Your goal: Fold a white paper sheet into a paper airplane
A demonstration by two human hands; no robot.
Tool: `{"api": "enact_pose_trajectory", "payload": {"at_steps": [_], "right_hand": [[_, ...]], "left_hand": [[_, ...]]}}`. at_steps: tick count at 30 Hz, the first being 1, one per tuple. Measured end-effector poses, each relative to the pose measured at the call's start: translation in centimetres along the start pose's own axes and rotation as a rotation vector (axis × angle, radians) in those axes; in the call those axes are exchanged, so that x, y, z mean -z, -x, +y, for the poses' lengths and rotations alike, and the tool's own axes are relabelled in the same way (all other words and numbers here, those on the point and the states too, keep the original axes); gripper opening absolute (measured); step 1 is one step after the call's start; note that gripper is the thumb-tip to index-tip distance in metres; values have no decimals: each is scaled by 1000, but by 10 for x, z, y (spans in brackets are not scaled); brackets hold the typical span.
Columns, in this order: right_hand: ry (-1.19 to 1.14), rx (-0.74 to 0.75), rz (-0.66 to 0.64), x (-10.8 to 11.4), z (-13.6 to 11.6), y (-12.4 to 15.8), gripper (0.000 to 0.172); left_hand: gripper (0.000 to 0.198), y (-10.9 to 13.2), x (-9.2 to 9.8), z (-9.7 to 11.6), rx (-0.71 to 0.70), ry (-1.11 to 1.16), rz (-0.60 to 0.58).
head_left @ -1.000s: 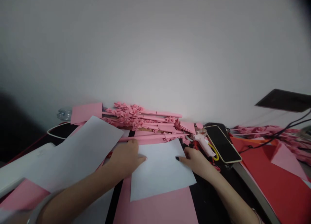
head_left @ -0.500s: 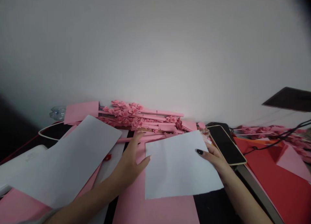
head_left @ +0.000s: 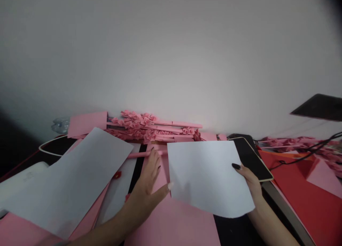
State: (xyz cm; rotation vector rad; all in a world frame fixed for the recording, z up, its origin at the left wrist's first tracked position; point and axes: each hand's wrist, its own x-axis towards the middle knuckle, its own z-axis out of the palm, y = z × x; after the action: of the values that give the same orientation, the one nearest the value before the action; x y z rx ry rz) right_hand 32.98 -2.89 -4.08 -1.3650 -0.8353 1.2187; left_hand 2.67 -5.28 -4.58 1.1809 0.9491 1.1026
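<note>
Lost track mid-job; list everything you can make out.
Held sheet: one, white, centre right
Loose sheet: one, white, left
Lower sheet: one, grey, centre left
Pink sheets: several, pink, centre, both sides
Red sheet: one, red, right
Paper flowers: many, pink, along back
Smartphone: one, black, behind held sheet
Bottle: one, clear, back left
Unidentified object: one, white, far left
Cables: count unclear, black, right
Panel: one, dark, far right
Wall: one, grey, back
Table: one, black, underneath
Left hand: one, dark nails, centre
Right hand: one, dark nails, gripping held sheet

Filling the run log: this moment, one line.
right hand: holds white sheet | left hand: open, thumb at sheet's left edge | below: pink paper | behind: paper flowers
</note>
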Motion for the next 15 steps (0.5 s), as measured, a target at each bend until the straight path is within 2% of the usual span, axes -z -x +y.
{"api": "enact_pose_trajectory", "payload": {"at_steps": [4,7,11,15], "right_hand": [[79,-2,-58,-1,2,-1,53],[119,-14,-123,-9,-4,-4,53],[188,-11,-196,-27,-10,-6,62],[260,7,-254,-45,-9,-3,67]], "left_hand": [[99,-7,-4,-4,170,376,-116],[81,-9,-5,4,266,441,-171],[51,-6,-4,11,409,466,-94],[45,-3,-3,7,572,479,-4]]}}
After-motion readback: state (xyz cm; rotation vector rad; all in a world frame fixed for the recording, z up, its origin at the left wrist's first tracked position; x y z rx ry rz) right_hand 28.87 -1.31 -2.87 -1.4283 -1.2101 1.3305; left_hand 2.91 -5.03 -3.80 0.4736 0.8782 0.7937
